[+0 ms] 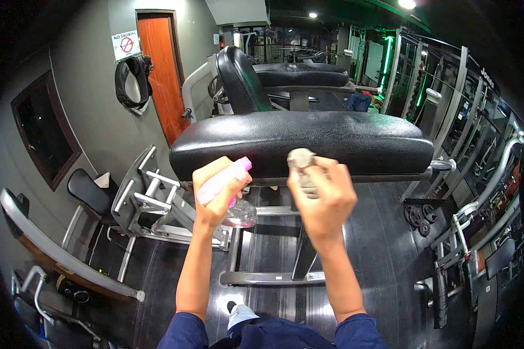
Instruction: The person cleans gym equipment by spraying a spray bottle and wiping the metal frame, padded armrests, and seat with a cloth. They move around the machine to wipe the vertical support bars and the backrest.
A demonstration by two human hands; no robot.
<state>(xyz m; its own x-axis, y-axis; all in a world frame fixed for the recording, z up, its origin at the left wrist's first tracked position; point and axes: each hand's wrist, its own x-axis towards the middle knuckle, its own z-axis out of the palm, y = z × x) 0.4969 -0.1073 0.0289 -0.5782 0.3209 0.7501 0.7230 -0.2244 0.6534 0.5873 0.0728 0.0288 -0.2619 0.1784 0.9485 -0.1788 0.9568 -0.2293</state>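
Gripping spray bottle (224,189) in left hand (215,195), right hand (323,195) clutching cloth (301,160) against bench pad (308,142)

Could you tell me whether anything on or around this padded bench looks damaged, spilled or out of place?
Nothing stands out. The black bench pad looks intact and dry; the left hand holds a spray bottle, and the right hand holds a crumpled cloth against its front edge.
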